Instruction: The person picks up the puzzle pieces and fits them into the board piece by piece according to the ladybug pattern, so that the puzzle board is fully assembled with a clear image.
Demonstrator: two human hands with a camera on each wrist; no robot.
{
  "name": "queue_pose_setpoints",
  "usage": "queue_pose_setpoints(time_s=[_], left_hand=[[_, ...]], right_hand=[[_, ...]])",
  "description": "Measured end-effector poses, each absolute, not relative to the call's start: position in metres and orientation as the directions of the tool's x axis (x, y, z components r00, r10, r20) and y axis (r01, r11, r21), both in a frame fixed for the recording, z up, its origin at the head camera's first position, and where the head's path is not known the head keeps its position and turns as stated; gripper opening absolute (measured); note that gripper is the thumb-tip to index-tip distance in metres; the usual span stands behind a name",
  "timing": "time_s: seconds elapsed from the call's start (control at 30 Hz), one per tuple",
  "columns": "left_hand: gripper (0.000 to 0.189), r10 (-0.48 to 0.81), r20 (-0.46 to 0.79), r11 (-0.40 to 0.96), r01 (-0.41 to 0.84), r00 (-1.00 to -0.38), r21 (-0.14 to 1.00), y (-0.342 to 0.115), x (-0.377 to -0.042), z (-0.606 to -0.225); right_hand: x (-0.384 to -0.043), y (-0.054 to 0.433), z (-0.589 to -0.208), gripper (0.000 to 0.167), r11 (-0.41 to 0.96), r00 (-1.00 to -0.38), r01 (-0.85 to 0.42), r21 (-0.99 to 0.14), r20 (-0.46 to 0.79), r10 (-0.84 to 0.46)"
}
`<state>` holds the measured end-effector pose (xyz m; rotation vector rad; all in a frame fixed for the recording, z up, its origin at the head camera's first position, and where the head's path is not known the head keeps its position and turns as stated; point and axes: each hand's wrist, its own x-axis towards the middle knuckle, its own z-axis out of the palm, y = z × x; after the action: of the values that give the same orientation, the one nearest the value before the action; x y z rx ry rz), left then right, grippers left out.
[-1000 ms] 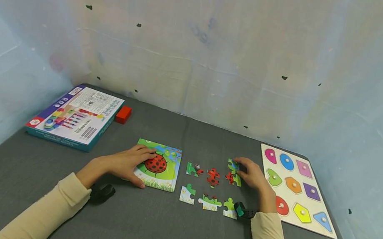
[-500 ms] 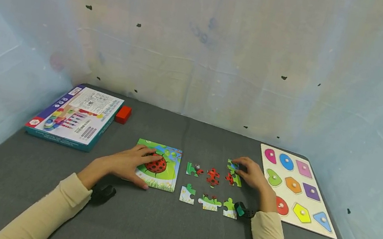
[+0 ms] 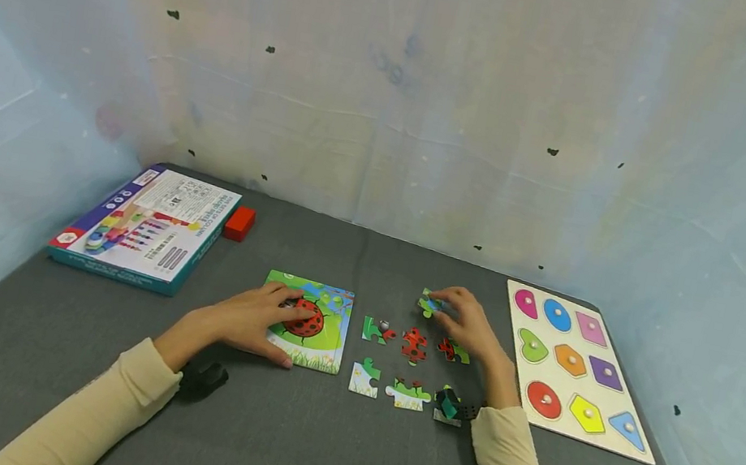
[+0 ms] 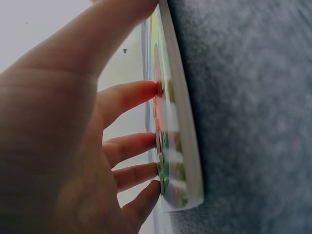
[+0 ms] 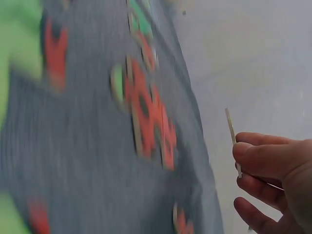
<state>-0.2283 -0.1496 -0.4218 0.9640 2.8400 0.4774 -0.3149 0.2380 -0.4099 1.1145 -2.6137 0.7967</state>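
My left hand [image 3: 247,318] rests on a square ladybug puzzle board [image 3: 328,340]. In the left wrist view its fingertips [image 4: 148,90] touch the board's printed face, with the thumb by the edge. Between thumb and fingers, my right hand [image 3: 471,327] pinches a green and blue jigsaw piece [image 3: 428,304]. The right wrist view shows this piece [image 5: 230,121] edge-on, raised off the table. Nearer lie a green and red piece [image 3: 376,330], a red spotted piece [image 3: 414,345] and a red and green piece [image 3: 454,351].
A row of white and green pieces lies nearer me, including one [image 3: 408,395] in the middle; the right wrist strap partly covers another. On the right is a wooden shape board [image 3: 570,360]. A flat toy box [image 3: 144,227] and a red block [image 3: 239,223] sit at left.
My right hand has lifted the green and blue jigsaw piece from above the red and green one and carried it left. The left hand has barely shifted on the board.
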Motion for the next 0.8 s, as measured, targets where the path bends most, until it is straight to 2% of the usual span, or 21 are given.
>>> queue_pose_setpoints(time_s=[0.4, 0.8], left_hand=[[0.095, 0.589, 0.058, 0.767, 0.579, -0.806, 0.276, -0.148, -0.229, -0.429], [0.091, 0.574, 0.046, 0.782, 0.565, -0.817, 0.263, -0.147, -0.230, -0.427]], right_hand=[[-0.312, 0.171, -0.401, 0.029, 0.500, -0.639, -0.763, -0.410, 0.360, -0.680], [-0.305, 0.134, -0.401, 0.029, 0.460, -0.599, -0.789, -0.407, 0.344, -0.723]])
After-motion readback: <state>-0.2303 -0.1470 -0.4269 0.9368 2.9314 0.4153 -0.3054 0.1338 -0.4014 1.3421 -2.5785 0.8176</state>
